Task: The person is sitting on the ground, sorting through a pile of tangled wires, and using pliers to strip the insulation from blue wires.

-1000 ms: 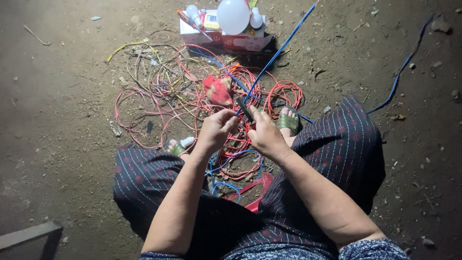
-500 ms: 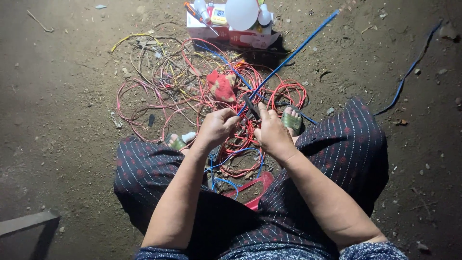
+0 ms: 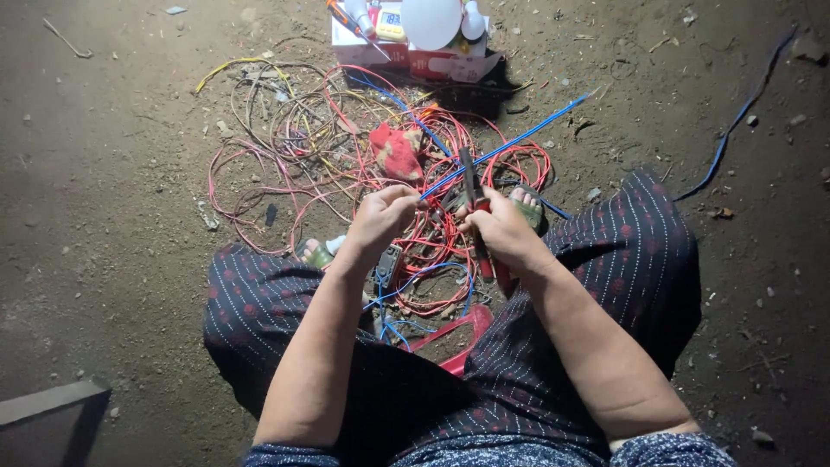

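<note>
My left hand (image 3: 380,216) pinches the blue wire (image 3: 501,149) taut while my right hand (image 3: 501,229) grips the pliers (image 3: 471,186) at it, ready, I judge, for a careful squeeze.

Single head-worn camera, looking steeply down from above a seated person, near enough that forearms and lap fill the lower half of the frame, dirt ground (image 3: 104,216) stretching to the upper edge, no second view here.
</note>
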